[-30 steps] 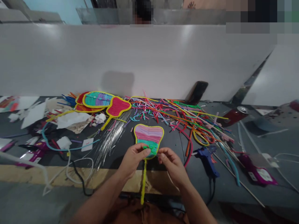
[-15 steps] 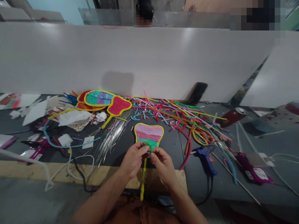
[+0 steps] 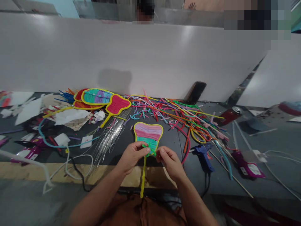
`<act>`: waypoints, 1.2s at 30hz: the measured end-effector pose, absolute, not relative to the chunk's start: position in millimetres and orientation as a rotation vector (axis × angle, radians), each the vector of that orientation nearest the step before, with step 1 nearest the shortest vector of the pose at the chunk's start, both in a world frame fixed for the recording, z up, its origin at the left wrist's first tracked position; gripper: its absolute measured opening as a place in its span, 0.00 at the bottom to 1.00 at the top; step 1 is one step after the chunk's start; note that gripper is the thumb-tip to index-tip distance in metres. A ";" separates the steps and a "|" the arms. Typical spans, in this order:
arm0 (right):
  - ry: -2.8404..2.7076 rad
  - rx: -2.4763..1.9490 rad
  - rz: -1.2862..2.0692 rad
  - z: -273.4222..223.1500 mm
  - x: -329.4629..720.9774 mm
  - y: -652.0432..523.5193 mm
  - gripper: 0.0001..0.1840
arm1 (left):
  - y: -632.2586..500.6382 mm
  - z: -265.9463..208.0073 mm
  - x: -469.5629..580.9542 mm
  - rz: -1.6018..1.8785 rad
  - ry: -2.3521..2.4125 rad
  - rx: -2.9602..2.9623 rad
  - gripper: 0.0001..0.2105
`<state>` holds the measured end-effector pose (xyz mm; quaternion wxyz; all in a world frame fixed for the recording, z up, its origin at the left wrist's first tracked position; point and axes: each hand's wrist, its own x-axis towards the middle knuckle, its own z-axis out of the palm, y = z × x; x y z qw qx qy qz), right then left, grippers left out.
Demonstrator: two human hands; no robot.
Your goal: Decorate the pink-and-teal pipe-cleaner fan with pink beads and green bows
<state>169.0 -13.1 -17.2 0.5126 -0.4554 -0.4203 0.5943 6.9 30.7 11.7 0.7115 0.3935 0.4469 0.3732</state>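
Note:
My left hand (image 3: 134,157) pinches a bent green pipe cleaner (image 3: 149,150) between thumb and fingertips. Several short green loops or ends stick out of that pinch. Just to its right, my right hand (image 3: 169,161) has thumb and fingers closed together; whether anything is between them is hidden. Below the green piece lies a fan-shaped pipe-cleaner craft (image 3: 148,130) with a yellow outline and lilac, pink and teal bands. Its twisted yellow stem (image 3: 143,177) runs down toward my body, and my left fingers cover part of its lower edge.
Similar fan shapes, one red (image 3: 117,104), lie at the back left beside silver strands (image 3: 110,135). Loose pipe cleaners (image 3: 162,108) spread along the white partition (image 3: 150,59). To the right are a blue glue gun (image 3: 204,157), a phone (image 3: 197,92) and a can (image 3: 230,115).
My right hand has moved slightly right, away from the green pipe cleaner, which stays in my left hand. The whole view has shifted a little.

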 end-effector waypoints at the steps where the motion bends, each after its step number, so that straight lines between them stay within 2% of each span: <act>1: -0.934 -1.071 1.463 -20.2 167.5 -14.1 0.18 | 30.4 10.0 8.8 0.852 0.991 0.845 0.12; 4: -0.794 -1.028 1.524 -26.1 162.2 -16.8 0.16 | 29.1 4.1 13.8 0.904 0.990 0.806 0.11; 9: -0.694 -1.024 1.427 -22.7 156.9 -15.6 0.15 | 28.1 -1.4 15.1 0.880 1.008 0.920 0.08; 20: -0.597 -1.002 1.335 -15.3 145.3 -16.3 0.16 | 19.8 -1.3 10.2 0.894 1.052 1.150 0.07; 32: -0.447 -0.729 1.815 -15.0 141.3 -27.6 0.17 | 5.3 3.0 3.0 0.826 0.921 1.029 0.08; 36: -0.715 -1.003 1.483 -19.0 147.0 -23.2 0.14 | 9.6 -1.9 -0.1 0.901 1.035 1.057 0.08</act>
